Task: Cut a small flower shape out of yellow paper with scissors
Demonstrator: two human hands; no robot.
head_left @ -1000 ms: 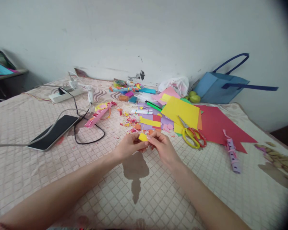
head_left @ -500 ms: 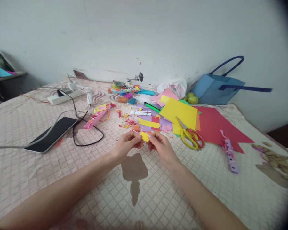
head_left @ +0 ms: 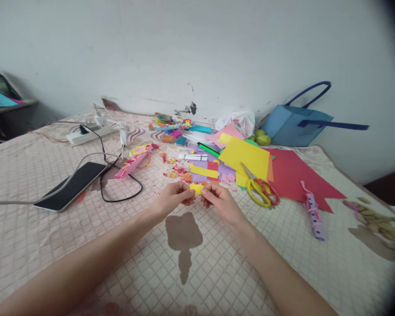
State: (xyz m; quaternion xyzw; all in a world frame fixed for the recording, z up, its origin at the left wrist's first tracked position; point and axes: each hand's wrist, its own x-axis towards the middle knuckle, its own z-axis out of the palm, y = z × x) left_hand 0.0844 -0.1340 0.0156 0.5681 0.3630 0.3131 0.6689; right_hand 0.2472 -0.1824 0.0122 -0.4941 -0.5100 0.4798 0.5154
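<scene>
Between my two hands is a small piece of yellow paper point(head_left: 196, 188), held up a little above the table. My left hand point(head_left: 177, 194) pinches its left end with thumb and fingers. The right end is gripped by my right hand point(head_left: 216, 195) in the same way. Just beyond the hands lie a yellow paper strip point(head_left: 202, 170) and a scatter of small coloured paper scraps point(head_left: 176, 169). Scissors point(head_left: 260, 188) with yellow and red handles rest to the right, their blades over a yellow sheet point(head_left: 245, 153).
A phone-like black slab point(head_left: 70, 186) with cables and a white power strip point(head_left: 92, 135) lie on the left. Red paper point(head_left: 299, 175), a rolled purple paper tube point(head_left: 314, 215) and a blue bag point(head_left: 296, 125) are on the right. A green cutter point(head_left: 209, 149) lies at the back.
The small yellow paper has turned from tilted to nearly level between my fingers. Both hands keep their pinch and have barely shifted. The view has moved slightly.
</scene>
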